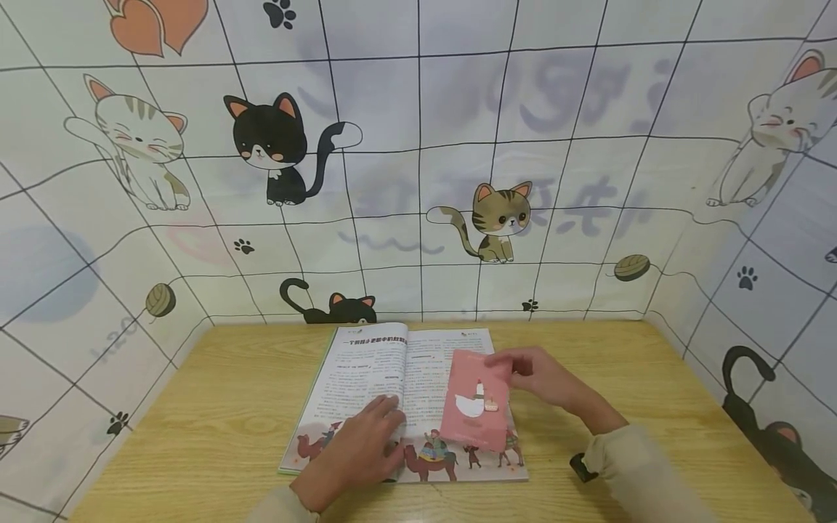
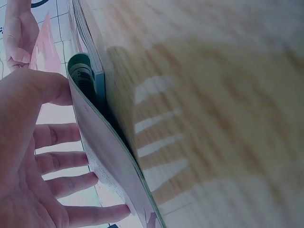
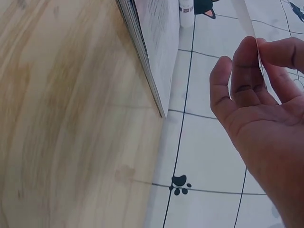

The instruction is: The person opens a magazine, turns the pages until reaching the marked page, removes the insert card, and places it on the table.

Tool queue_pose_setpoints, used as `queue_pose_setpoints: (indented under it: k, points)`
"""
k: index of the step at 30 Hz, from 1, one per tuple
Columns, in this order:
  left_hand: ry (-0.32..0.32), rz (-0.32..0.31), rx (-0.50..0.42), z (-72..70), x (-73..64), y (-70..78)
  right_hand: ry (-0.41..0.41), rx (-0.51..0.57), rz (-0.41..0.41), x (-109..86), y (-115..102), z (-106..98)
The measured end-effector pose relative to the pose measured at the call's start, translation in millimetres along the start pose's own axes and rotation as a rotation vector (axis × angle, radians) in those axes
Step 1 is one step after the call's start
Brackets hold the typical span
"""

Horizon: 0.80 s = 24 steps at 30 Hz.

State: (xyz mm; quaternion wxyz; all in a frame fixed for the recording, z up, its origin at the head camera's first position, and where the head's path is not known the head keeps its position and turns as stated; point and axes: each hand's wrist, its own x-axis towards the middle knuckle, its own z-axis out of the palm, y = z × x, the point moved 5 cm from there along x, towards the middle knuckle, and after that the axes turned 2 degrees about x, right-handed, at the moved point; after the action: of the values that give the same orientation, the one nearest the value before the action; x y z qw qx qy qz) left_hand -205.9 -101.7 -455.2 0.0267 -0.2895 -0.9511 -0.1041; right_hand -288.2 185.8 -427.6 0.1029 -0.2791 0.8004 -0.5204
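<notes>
An open book [image 1: 428,396] with printed text and camel drawings along its lower edge lies on the table. My left hand [image 1: 360,447] rests on its left page near the fold, fingers extended; the left wrist view shows the fingers [image 2: 61,164] spread over the page, whose lower edge bows up. To the right, my right hand [image 1: 539,374] pinches the upper right corner of a pink card [image 1: 461,385] with a white bird picture. The card is tilted over the right page. In the right wrist view, thumb and fingers [image 3: 249,59] meet on the card's thin edge [image 3: 244,16].
The wooden table [image 1: 229,407] spreads around the book. Behind it and at both sides hangs a white gridded sheet [image 1: 405,181] printed with cartoon cats and paw prints. A small black object [image 1: 582,467] sits at the right sleeve's cuff.
</notes>
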Motion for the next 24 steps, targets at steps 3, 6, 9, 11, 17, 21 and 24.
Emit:
queue_pose_setpoints:
  k: [3, 6, 9, 11, 17, 21, 24]
  points:
    - [0.007, 0.002, 0.004, 0.2, -0.2, 0.0, 0.018, -0.006, 0.014, -4.6, 0.4, -8.7]
    - [0.012, 0.003, 0.006, 0.4, -0.3, -0.2, 0.036, -0.008, 0.037, -9.6, 1.8, -19.0]
    - [0.017, 0.009, 0.0, 0.6, -0.6, 0.1, 0.059, -0.02, 0.058, -15.6, 3.1, -30.9]
    - [0.02, 0.01, -0.002, 0.6, -0.8, 0.0, 0.075, -0.03, 0.075, -19.9, 5.0, -39.3]
    - [0.029, 0.012, -0.001, 0.1, -1.5, -0.6, 0.111, -0.083, 0.111, -38.2, 12.8, -63.7]
    - [0.038, 0.021, -0.006, -2.2, -1.4, 0.7, 0.128, -0.1, 0.119, -53.7, 17.7, -78.3]
    - [0.035, 0.018, -0.007, -3.3, -1.6, 1.6, 0.132, -0.118, 0.122, -64.2, 23.1, -88.2]
